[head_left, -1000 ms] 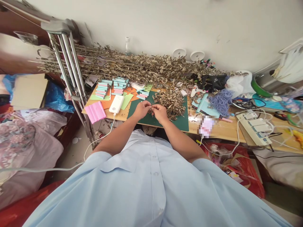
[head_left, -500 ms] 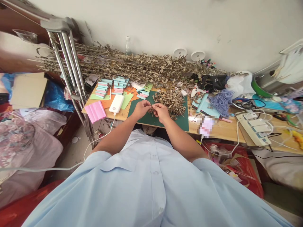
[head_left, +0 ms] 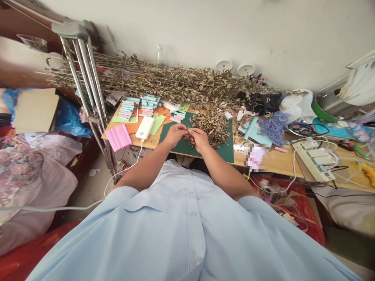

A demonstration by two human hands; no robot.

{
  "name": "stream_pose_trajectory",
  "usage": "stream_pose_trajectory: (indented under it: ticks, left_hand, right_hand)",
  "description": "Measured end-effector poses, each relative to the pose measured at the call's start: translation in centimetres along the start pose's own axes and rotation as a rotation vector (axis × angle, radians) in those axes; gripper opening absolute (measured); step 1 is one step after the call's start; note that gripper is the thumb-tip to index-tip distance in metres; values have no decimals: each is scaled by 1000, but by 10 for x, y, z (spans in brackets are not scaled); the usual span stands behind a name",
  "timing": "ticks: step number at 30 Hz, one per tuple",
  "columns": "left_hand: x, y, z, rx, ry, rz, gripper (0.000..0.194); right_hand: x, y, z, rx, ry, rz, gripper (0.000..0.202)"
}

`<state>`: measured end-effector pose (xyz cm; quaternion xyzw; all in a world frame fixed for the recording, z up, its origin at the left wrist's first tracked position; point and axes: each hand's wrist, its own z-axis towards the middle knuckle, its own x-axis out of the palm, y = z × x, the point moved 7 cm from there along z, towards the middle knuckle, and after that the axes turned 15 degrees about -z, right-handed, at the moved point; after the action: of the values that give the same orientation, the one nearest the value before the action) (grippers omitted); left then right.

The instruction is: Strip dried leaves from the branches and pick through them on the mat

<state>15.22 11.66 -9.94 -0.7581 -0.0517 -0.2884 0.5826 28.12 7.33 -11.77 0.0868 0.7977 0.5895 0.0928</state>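
Green mat point(head_left: 225, 153) below, left hand point(head_left: 175, 135) and right hand point(head_left: 199, 139) pinch close together.

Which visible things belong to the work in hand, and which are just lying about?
Apparently in use: left hand, right hand, dried-leaf heap, green mat.
Seemingly lying about: metal crutches, white power bank, power strip, lavender yarn.

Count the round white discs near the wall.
2: one white disc behind the dried plants, the other disc just to its right. More could be hidden behind the plants.
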Motion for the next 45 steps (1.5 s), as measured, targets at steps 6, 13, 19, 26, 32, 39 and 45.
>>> stream_pose_trajectory:
  ticks: [6,13,19,26,32,39,45]
  left_hand:
    - [-7,6,3,-9,-48,113,16]
    - [-17,-19,2,297,-82,794,4]
    - [-12,-19,2,413,26,1079,12]
    - [2,-9,-9,535,150,1195,21]
    - [17,13,-29,540,359,1256,30]
    - [13,20,-27,559,350,1288,29]
    - [12,19,-28,575,358,1280,25]
  right_hand:
    - [-15,10,3,-79,-168,-74,33]
    - [-23,17,-21,-141,88,-290,29]
    - [-11,-10,-70,-176,564,-837,12]
    - [-30,18,-45,-436,151,-922,16]
    - [-17,49,3,-561,-22,-1233,37]
    - [9,39,48,-340,90,-1555,36]
    - [9,43,55,-408,41,-1451,34]
